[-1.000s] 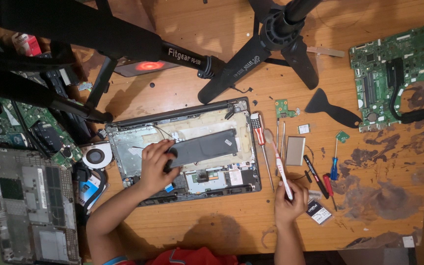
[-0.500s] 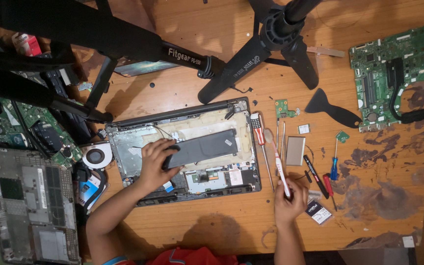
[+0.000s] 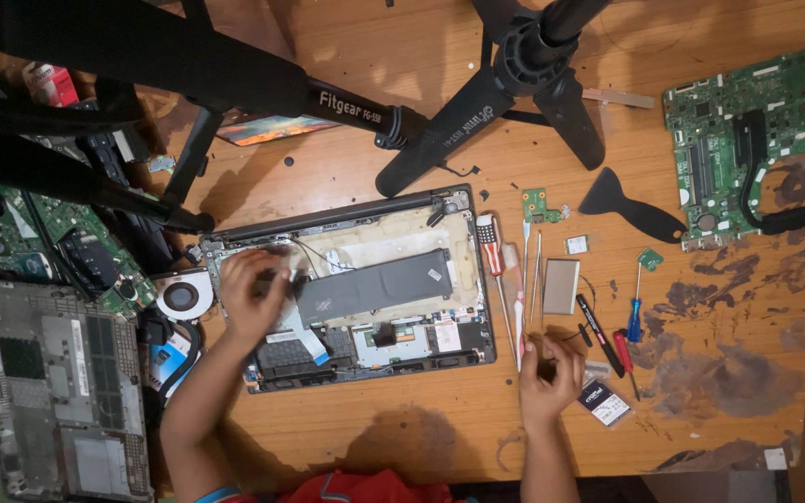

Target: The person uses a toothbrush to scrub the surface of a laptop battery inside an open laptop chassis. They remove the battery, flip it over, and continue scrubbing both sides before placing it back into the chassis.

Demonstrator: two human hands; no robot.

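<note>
Opened laptop base (image 3: 347, 298) lying flat on the wooden table (image 3: 440, 438), bottom cover off, internals facing up for access. Left hand (image 3: 252, 293) spread palm-down over the upper left part of the base, fingers curled onto the components beside the long dark battery (image 3: 373, 284); apparently pressing or steadying there, with no clear grip on any one part; whether anything sits pinched under the fingers cannot be told. Pale ribbon cable (image 3: 305, 340) running just below that hand. Right hand (image 3: 552, 373) resting on the table just right of the base, fingers closed loosely at the lower ends of the thin white tools (image 3: 521, 279) laid out there; what exactly is gripped cannot be told, small item hidden by fingers. Tools kept in a row just above and beside the right hand, within easy reach: red-handled screwdriver (image 3: 488, 244), grey rectangular part (image 3: 561, 286), blue screwdriver (image 3: 634, 312), black pen-like tool (image 3: 598, 321). Small packaged module (image 3: 605, 402) touching the right hand's outer side. Black pry tool (image 3: 631, 207) and green motherboard (image 3: 757, 130) set well beyond the right hand, out of the working area. Cooling fan (image 3: 182, 296) just left of the left hand; removed grey bottom cover (image 3: 53, 391) further left. Black tripod legs (image 3: 477, 102) standing beyond both hands.
</note>
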